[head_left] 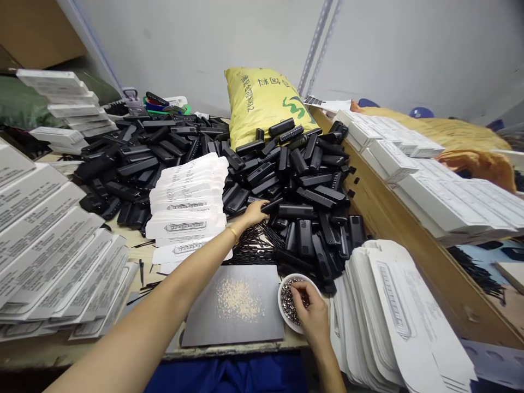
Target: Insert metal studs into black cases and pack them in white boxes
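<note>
My left hand [256, 212] reaches forward into a big heap of black plastic cases [305, 234], its fingers closed at the end of one slim black case [272, 206]. Below it lies a spread of thin black rods [256, 245]. My right hand [311, 314] dips into a white bowl [281, 308] filled with small shiny metal pieces [290, 303]. Its thumb and fingers are pinched together, and what sits between the tips is too small to make out. Between my arms rests a grey metal plate [200, 322] with pale crumb-like bits [239, 300] scattered on it.
Flat white printed boxes [186, 213] lie overlapped left of the rods. More stacks stand at left [49, 240] and right [385, 316]. A yellow sack [262, 103] leans behind the heap. A wooden board [409, 240] edges the table's right side, with white boxes [446, 202] beyond it.
</note>
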`<state>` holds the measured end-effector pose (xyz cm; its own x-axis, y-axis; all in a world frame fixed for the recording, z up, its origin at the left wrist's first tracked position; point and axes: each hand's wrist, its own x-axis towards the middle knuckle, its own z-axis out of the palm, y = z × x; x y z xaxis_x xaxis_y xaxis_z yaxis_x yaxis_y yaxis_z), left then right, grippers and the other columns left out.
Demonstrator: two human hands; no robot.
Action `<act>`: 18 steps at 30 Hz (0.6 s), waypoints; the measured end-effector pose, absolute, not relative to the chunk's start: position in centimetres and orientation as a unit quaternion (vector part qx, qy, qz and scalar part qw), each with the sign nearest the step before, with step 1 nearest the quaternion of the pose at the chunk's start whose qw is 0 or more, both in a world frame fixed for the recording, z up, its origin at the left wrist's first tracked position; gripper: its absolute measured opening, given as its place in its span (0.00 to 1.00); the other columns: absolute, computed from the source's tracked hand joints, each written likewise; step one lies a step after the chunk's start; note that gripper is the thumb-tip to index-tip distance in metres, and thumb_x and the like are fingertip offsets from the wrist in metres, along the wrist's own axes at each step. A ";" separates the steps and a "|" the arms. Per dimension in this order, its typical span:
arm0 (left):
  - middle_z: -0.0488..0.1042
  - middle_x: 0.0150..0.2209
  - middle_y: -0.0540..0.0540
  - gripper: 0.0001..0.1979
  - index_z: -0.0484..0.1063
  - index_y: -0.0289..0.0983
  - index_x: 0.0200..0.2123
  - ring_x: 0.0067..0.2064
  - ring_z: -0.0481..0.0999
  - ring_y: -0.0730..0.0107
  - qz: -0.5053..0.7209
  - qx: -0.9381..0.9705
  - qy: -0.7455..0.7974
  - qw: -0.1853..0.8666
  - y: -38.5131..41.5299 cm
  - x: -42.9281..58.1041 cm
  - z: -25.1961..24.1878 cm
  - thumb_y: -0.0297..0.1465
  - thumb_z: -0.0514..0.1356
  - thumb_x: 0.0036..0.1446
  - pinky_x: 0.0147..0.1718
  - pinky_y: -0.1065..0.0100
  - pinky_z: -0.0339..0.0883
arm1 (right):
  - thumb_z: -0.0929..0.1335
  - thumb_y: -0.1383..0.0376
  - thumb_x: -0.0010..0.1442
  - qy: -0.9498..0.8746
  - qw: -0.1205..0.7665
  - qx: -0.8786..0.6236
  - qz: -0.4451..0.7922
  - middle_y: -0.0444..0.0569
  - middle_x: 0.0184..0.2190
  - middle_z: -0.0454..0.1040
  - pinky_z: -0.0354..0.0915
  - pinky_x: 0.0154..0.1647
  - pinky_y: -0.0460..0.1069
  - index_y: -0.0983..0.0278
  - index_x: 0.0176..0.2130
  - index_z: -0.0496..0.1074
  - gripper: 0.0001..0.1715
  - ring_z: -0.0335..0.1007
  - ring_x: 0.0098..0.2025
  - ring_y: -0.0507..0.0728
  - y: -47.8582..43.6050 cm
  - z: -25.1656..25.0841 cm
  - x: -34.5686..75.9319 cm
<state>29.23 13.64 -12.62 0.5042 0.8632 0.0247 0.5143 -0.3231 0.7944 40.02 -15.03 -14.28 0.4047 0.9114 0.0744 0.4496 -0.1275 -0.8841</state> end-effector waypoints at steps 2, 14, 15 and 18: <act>0.72 0.53 0.41 0.23 0.68 0.36 0.54 0.53 0.71 0.59 0.261 0.761 0.418 0.421 12.1 26.1 -12.4 0.24 0.62 0.52 0.55 0.57 0.61 | 0.67 0.57 0.58 -0.419 0.514 -0.676 0.321 0.48 0.32 0.74 0.64 0.39 0.51 0.63 0.33 0.72 0.11 0.69 0.35 0.57 -14.6 -13.3 39.6; 0.77 0.44 0.45 0.23 0.74 0.39 0.46 0.46 0.74 0.63 0.403 0.465 0.438 0.656 -1.2 11.1 -7.9 0.28 0.69 0.44 0.47 0.67 0.66 | 0.74 0.61 0.50 -0.262 0.661 -0.512 0.482 0.44 0.29 0.73 0.61 0.33 0.46 0.64 0.33 0.74 0.11 0.64 0.28 0.49 -9.5 -11.1 32.0; 0.77 0.41 0.46 0.23 0.74 0.39 0.45 0.44 0.74 0.66 0.424 0.425 0.446 0.664 -2.0 10.9 -7.9 0.26 0.70 0.42 0.44 0.71 0.66 | 0.74 0.61 0.50 -0.260 0.661 -0.504 0.491 0.44 0.30 0.74 0.61 0.33 0.46 0.64 0.33 0.74 0.11 0.64 0.28 0.49 -9.4 -10.9 31.5; 0.77 0.38 0.48 0.20 0.75 0.37 0.42 0.40 0.75 0.72 0.486 0.289 0.440 0.698 -3.5 11.4 -7.7 0.23 0.70 0.42 0.40 0.76 0.68 | 0.74 0.62 0.50 -0.261 0.660 -0.495 0.501 0.44 0.30 0.74 0.61 0.33 0.46 0.63 0.34 0.74 0.11 0.64 0.28 0.49 -9.7 -10.7 30.5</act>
